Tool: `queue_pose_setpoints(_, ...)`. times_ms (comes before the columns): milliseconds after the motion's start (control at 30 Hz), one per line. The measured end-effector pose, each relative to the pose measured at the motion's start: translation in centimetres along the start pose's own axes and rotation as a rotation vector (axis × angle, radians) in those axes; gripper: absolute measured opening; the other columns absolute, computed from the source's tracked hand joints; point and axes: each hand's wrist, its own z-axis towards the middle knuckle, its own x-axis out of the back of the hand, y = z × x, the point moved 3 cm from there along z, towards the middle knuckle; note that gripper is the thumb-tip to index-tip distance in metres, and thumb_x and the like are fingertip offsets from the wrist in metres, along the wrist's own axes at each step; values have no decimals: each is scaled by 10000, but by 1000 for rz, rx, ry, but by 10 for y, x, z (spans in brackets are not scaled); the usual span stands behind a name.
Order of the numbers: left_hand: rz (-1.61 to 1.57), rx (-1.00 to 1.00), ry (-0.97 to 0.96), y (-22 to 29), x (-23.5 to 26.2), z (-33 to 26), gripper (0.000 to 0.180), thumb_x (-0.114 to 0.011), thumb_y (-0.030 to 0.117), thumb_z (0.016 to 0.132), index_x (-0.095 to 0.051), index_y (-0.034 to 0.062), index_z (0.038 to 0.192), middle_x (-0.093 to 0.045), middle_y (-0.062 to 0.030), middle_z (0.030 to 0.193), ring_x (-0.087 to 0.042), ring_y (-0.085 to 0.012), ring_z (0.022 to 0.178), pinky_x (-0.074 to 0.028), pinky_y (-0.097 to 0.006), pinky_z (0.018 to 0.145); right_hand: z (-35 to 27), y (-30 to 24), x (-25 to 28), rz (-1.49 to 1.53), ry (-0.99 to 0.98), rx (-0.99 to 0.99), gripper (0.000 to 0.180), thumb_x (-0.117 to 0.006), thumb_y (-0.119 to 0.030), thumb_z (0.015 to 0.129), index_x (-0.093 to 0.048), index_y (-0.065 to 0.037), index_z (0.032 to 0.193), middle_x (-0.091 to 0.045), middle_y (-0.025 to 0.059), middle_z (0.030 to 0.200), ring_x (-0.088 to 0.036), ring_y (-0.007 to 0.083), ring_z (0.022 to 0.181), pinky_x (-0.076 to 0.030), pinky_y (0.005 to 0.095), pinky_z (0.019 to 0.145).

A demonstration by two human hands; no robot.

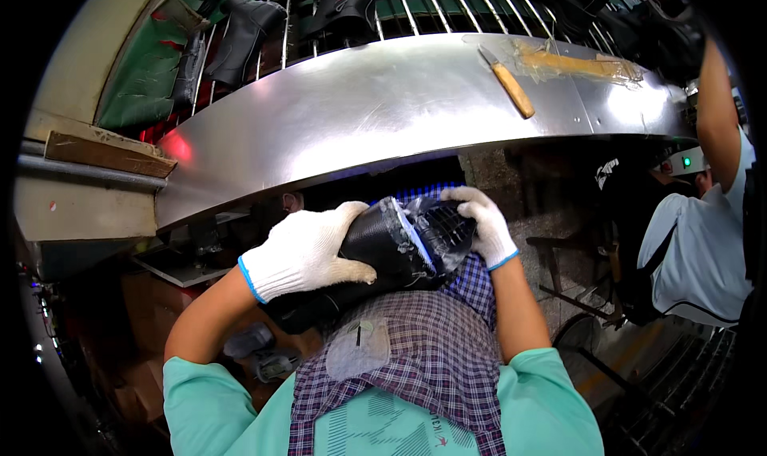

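A black boot (375,240) lies across my lap, on the checked apron (423,320). My left hand (304,248), in a white knit glove with a blue cuff, wraps round the boot with its thumb and fingers apart across the black surface. My gloved right hand (486,223) curls round the boot's right end, where a dark grid-patterned part (446,230) shows under what looks like clear plastic film. Between the two hands runs a whitish-blue edge (415,236). Part of the boot is hidden behind my left hand and forearm.
Ahead curves a shiny metal ledge (343,104). On it lie a wooden-handled knife (511,88) and a strip of brown tape (575,63). Beyond, black boots (248,40) stand on a roller conveyor (431,4). Another person (699,232) sits at the right.
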Motion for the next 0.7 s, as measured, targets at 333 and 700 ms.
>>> queue_pose_setpoints(333, 377, -711, 216, 11, 41, 44, 504, -750, 142, 833, -639, 151, 1324, -691, -126, 1104, -651, -331, 1118, -486, -454, 1073, -120, -149, -130, -1245, -843, 726, 654, -948, -351, 680, -679, -30, 1182, -682, 176, 1163, -654, 378, 1113, -526, 472, 951)
queue_pose_setpoints(700, -347, -386, 903, 58, -89, -27, 794, -971, 231, 652, -578, 0, 1303, -613, -232, 1185, -694, -378, 999, -611, -443, 833, -119, -116, -107, -1187, -456, 909, 724, -884, -120, 553, -587, -21, 1206, -643, 190, 1145, -650, 389, 1048, -544, 509, 920)
